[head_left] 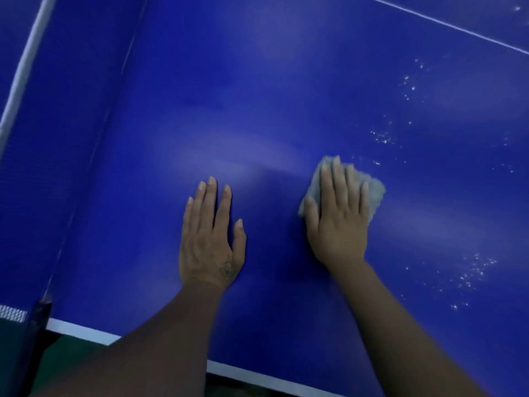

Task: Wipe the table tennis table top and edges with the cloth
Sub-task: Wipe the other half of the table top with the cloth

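Right hand (pixel 337 224) presses flat on cloth (pixel 375 193) beneath it.

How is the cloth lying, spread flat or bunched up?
Bunched: the cloth sits crumpled under the flat right hand, only its edges showing.

A fuzzy grey cloth (pixel 375 193) lies on the smooth, faintly glossy blue table (pixel 257 96), with white specks right of the cloth.

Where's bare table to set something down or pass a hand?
Free: the table top between the net and left hand, and beyond both hands to the white line. Tight: between left hand and right hand pressing the cloth. Right of the cloth, white specks dot the surface.
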`<action>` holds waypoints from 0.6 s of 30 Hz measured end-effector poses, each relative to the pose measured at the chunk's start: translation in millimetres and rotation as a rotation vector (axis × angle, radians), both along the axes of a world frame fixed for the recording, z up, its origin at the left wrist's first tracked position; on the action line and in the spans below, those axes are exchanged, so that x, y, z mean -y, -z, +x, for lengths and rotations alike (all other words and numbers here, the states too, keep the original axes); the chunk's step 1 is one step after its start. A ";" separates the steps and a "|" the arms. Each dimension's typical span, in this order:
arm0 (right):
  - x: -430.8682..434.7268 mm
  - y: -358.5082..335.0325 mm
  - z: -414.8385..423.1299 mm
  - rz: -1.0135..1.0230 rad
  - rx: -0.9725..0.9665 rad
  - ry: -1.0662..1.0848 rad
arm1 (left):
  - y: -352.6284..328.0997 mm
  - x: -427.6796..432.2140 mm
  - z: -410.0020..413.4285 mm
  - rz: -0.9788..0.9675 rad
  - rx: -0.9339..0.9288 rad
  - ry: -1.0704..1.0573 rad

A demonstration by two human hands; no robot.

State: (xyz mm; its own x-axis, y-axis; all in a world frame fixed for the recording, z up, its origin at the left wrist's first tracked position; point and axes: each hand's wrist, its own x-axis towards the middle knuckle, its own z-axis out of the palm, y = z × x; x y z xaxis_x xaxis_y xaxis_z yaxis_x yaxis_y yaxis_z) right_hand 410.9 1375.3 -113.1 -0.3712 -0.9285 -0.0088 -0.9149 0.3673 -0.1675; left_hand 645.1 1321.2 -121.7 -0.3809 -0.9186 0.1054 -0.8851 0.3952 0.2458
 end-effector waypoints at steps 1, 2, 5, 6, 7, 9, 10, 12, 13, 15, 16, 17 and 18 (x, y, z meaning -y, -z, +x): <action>21.9 -0.8 -13.3 -0.001 -0.002 0.018 | -0.1 -0.4 0.1 0.004 0.007 0.003; 41.0 -2.0 -25.1 0.008 0.000 0.036 | -0.2 -0.8 0.6 0.011 0.014 0.007; 72.0 -5.2 -39.2 0.026 0.003 0.056 | -1.8 -1.2 0.7 0.034 0.023 0.006; 72.3 -6.2 -36.3 0.023 0.000 0.061 | -2.5 -1.2 0.6 0.039 0.019 0.002; 67.9 -6.9 -30.4 0.013 -0.008 0.065 | -3.3 -1.2 0.3 0.041 0.014 0.000; 48.7 -6.7 -13.2 -0.028 -0.016 0.055 | -5.0 -1.5 -0.6 0.043 0.005 0.006; 35.2 -6.0 -4.2 -0.049 -0.004 0.046 | -5.5 -0.6 -1.0 0.048 0.002 0.007; 0.3 -6.0 11.8 -0.058 0.035 0.046 | -7.6 1.0 -0.7 0.080 -0.002 0.002; -18.5 -7.1 17.3 -0.055 0.059 0.050 | -8.9 1.3 -0.9 0.092 -0.015 -0.001; -54.8 -9.0 24.9 -0.028 0.103 0.050 | -11.6 1.9 0.4 0.098 -0.069 0.005; -67.2 -9.1 27.0 -0.005 0.106 0.048 | -13.1 3.6 0.0 0.098 -0.105 0.003; -72.5 -8.4 28.8 0.010 0.097 0.046 | -15.0 6.6 -1.8 0.098 -0.135 -0.016; -68.2 -7.9 31.1 0.014 0.085 0.049 | -17.1 11.7 -4.7 0.094 -0.155 -0.050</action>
